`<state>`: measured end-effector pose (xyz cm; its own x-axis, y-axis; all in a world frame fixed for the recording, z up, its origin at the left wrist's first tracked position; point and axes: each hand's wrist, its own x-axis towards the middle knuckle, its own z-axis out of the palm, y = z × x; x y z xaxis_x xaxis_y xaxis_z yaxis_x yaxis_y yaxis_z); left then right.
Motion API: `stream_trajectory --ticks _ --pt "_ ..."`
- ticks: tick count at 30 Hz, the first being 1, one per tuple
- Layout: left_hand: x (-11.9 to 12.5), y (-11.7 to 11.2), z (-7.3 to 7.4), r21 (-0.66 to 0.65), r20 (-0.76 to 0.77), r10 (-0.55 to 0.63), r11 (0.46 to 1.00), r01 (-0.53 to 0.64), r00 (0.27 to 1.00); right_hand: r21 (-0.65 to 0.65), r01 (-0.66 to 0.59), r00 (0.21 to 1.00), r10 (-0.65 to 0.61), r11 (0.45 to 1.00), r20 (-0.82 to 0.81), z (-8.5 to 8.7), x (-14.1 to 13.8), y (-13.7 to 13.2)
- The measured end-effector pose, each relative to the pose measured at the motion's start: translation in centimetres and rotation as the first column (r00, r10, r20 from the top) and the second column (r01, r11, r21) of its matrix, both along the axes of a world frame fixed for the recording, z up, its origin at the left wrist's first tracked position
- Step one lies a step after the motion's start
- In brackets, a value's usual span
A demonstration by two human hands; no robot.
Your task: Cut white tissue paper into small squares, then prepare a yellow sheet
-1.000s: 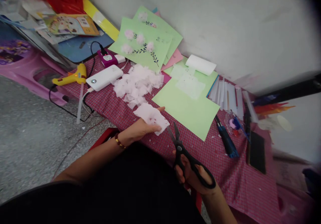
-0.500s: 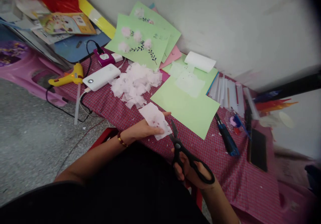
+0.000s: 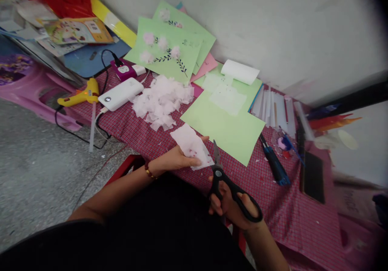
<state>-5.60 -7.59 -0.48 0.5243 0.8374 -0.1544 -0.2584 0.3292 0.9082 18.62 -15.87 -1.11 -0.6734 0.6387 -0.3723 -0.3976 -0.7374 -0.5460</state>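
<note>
Between thumb and fingers, my left hand (image 3: 174,157) pinches a thin pale-pink piece of tissue paper (image 3: 190,143) marked with small red spots. My right hand (image 3: 226,200) grips black-handled scissors (image 3: 218,174) through the loops, blades pointing up and away from me. The blades are slightly apart, right at the paper's right edge; whether they touch it I cannot tell. Beyond my left hand lies a heap of pale-pink tissue pieces (image 3: 162,99). A green sheet of paper (image 3: 224,125) rests past both hands, with white tissue (image 3: 228,99) on its far part.
At left are a yellow glue gun (image 3: 80,95), a white power bank (image 3: 121,94) and a purple power socket (image 3: 123,69) with cords. Green cards with flower designs (image 3: 169,48) lean by the wall. A box cutter (image 3: 274,161) and a dark phone-like slab (image 3: 313,178) lie right.
The tissue piece has shifted slightly right and turned in my left hand. The scissors have moved a little right, and their blades are closer together than before.
</note>
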Motion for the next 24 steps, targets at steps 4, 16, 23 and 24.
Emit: stream_trajectory --ticks 4,16,23,24 --pt "-0.1 1.0 0.6 0.107 -0.061 -0.016 0.994 0.023 0.998 0.055 0.029 1.0 -0.028 0.998 -0.01 0.9 -0.2 0.9" --pt "-1.9 10.4 4.4 -0.151 0.069 0.287 0.95 -0.275 0.955 0.429 0.08 0.996 -0.09 0.9 0.004 2.6 1.0 7.6" --pt "-1.6 12.9 2.8 -0.237 0.242 0.415 0.902 -0.361 0.877 0.42 0.095 0.995 -0.1 0.903 -0.008 1.5 -1.0 10.9" --pt "-1.5 13.1 2.6 -0.244 0.259 0.422 0.899 -0.364 0.869 0.407 0.098 0.995 -0.1 0.908 -0.017 1.2 -1.2 11.2"
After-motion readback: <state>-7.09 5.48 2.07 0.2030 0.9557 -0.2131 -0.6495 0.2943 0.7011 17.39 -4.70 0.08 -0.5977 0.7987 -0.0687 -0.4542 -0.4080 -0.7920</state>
